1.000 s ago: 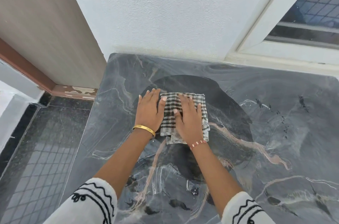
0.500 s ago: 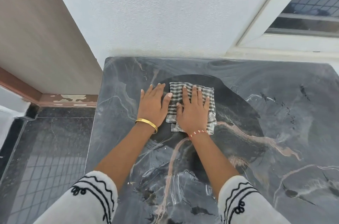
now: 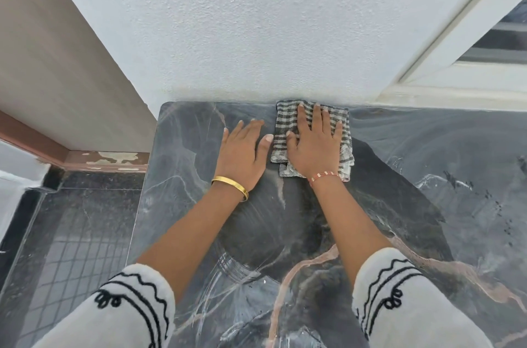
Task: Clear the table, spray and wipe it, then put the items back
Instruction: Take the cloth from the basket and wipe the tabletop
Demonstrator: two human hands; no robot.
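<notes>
The right hand (image 3: 313, 148) – fingers straight and spread, flat on the checked cloth (image 3: 285, 125) – has pushed it forward until its far edge, beyond the fingertips, meets the wall (image 3: 256, 34), while the left hand (image 3: 242, 154) lies flat on the marble tabletop (image 3: 427, 162) beside it, so the wiping now reaches the back edge.

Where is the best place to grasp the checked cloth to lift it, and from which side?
Probably its near-right corner: the checked cloth lies flat under the right hand, far edge against the wall, and that loose corner sticks out. Approach from the near side.
</notes>
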